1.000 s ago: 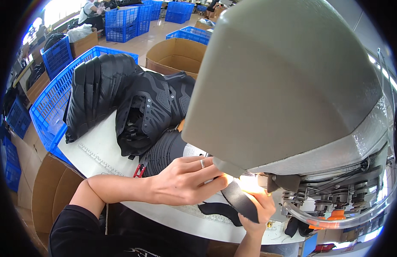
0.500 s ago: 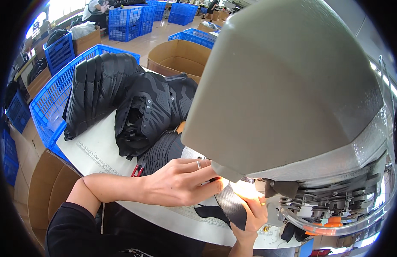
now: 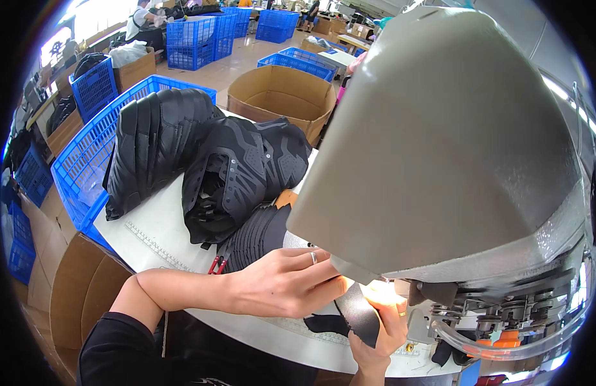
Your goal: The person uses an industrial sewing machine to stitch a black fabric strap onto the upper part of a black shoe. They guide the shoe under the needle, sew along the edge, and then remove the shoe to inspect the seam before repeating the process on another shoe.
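Under the head of a large grey-beige sewing machine (image 3: 433, 141), a dark grey mesh fabric piece (image 3: 359, 314) lies in bright lamp light. My left hand (image 3: 285, 283), a ring on one finger, reaches in from the left with its fingers bent and pressed on the piece's upper end. My right hand (image 3: 383, 328) comes up from below and grips the piece's right edge, partly washed out by the glare. The needle area is hidden by the machine head. Beside the piece, a black strip (image 3: 327, 324) hangs near the table's front edge.
Left of the machine, the white table (image 3: 143, 241) carries black shoe uppers (image 3: 230, 167), a stack of dark cut pieces (image 3: 251, 239) and red-handled snips (image 3: 217, 264). A blue crate (image 3: 85, 154) and cardboard boxes (image 3: 279, 90) stand around it. Other people (image 3: 140, 26) are far back.
The whole view has shifted slightly, so everything sits a little lower and further right. Both hands stay on the mesh piece beneath the machine head, and less of it shows between them.
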Motion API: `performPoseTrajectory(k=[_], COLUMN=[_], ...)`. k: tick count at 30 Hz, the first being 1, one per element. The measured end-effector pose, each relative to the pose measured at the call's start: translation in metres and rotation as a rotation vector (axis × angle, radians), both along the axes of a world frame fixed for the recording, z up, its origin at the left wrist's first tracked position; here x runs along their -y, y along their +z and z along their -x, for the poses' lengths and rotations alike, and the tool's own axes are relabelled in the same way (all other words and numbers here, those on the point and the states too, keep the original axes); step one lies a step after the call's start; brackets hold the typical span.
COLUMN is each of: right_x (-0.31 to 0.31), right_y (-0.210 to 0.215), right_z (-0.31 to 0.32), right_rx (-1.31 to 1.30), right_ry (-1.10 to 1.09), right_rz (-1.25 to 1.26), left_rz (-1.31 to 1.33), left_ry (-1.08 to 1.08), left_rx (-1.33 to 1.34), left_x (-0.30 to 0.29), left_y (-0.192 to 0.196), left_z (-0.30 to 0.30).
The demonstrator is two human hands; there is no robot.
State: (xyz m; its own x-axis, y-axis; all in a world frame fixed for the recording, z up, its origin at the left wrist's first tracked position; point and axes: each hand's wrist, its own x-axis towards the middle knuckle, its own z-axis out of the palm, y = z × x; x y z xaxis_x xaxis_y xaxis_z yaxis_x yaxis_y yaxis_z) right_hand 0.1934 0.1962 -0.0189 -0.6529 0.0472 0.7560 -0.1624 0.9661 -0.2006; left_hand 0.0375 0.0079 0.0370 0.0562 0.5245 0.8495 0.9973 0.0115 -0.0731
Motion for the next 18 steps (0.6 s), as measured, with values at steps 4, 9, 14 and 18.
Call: performPoseTrajectory(k=[4,9,14,18], right_x=[0.029,0.032,0.038,0.041], right_y=[0.038,0.034,0.041,0.035], right_z=[0.004,0.003,0.005,0.006], right_rx=[0.022,0.039,0.046,0.020], right_ry=[0.053,0.052,0.040,0.008], right_rz=[0.002,0.028,0.029,0.069], left_rz=[-0.003,0.016,-0.014,-0.034], left_ry=[-0.011,0.000,-0.018,-0.029], left_rx=[0.034,0.075,0.065,0.042], left_x=[0.001,0.002,-0.001,-0.003], left_y=[-0.002,-0.007,-0.004,-0.003], left_z=[0.000,-0.001,0.001,0.003])
